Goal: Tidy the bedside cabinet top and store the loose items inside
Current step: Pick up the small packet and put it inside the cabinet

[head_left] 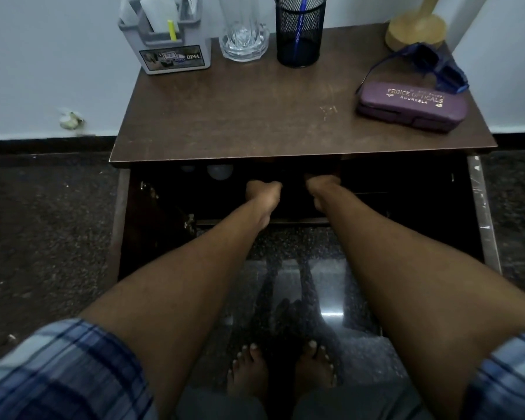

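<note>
The brown bedside cabinet top (255,116) carries a grey desk organiser (176,53), a clear glass (243,37), a black mesh pen cup (300,34) with a blue pen, a purple spectacle case (412,107) and blue glasses (437,66) leaning over the case. Both cabinet doors stand open below. My left hand (262,194) and my right hand (322,189) reach side by side into the dark inside. Their fingers are hidden under the front edge of the top, so I cannot tell whether they hold anything.
A wooden lamp base (415,30) stands at the back right corner. Pale round objects (220,171) show inside the cabinet at upper left. The left door (152,225) and right door (482,213) flank my arms. My bare feet (282,368) stand on dark glossy floor.
</note>
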Motion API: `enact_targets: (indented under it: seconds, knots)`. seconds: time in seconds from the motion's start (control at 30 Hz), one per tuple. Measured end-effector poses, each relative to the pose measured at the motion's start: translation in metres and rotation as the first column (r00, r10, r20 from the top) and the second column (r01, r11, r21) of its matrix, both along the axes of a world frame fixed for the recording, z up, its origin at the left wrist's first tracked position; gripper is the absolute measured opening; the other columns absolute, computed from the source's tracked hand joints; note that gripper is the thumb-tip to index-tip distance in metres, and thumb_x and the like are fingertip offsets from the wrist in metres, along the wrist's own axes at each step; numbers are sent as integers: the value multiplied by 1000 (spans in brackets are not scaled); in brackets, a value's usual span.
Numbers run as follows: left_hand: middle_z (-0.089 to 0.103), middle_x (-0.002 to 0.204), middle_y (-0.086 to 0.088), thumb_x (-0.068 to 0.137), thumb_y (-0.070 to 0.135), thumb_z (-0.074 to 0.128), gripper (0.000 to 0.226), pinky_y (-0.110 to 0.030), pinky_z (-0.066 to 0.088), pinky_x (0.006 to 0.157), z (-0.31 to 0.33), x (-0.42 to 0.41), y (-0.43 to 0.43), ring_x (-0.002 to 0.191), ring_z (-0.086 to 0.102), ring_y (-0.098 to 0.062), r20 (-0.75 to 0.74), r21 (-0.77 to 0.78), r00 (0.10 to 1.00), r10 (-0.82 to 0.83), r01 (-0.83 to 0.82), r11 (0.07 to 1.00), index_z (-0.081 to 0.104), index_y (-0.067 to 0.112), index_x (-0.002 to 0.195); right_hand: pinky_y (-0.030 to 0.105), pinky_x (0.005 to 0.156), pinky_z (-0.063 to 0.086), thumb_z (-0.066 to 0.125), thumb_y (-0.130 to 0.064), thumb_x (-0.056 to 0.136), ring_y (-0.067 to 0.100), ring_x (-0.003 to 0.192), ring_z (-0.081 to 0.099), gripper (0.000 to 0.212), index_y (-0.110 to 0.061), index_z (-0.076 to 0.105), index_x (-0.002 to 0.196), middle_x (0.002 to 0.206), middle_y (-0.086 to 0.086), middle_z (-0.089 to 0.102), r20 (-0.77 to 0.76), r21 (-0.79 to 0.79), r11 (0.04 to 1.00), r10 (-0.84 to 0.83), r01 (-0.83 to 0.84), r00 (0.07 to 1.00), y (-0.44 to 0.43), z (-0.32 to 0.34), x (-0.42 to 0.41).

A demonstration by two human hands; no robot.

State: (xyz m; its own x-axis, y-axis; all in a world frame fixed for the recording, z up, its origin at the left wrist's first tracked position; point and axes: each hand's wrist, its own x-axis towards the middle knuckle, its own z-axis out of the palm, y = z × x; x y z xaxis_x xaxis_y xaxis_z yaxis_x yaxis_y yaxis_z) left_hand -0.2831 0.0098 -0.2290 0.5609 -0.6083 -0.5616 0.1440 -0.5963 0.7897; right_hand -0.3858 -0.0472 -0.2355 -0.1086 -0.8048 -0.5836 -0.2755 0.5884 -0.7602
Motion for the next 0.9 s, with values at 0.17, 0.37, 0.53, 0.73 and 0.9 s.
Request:
enact_targets:
  seconds: [0.17,0.37,0.53,0.73,0.9]
  knots:
    - [69,125,-14,91,17,61,41,-43,59,97,8,-5,-2,112,68,-30,59,7,996,-69,69,998,63,3,130,16,91,40,55,-23,104,27,138,47,58,2,34,152,156,13,43,56,12,1000,13,-14,998,-3,-6,7]
    - [71,120,-18,90,18,60,40,-33,57,83,16,-9,3,108,69,-34,105,37,985,-135,132,991,64,2,127,30,113,39,57,-26,101,27,141,45,59,-6,39,154,158,10,42,31,-75,995,72,-70,997,-3,-2,8]
    - [71,121,-15,90,21,66,41,-28,50,77,23,-9,9,108,68,-31,170,55,970,-173,166,985,65,2,126,31,110,44,57,-27,99,30,135,51,54,-7,47,148,151,12,50,-17,-117,991,66,-67,998,5,7,5]
    - [71,119,-17,92,20,67,39,-39,59,92,36,-10,24,107,69,-33,175,49,957,-230,225,973,65,-1,125,27,100,48,62,-21,93,30,130,57,44,0,61,132,140,14,61,-122,-133,986,82,-98,989,16,21,-7]
    - [75,112,-15,92,15,67,26,-40,58,94,54,-11,42,104,71,-31,189,12,953,-237,239,971,72,6,115,27,83,47,74,-24,85,34,116,66,40,2,71,116,121,20,71,-216,-221,963,108,-156,970,31,45,-22]
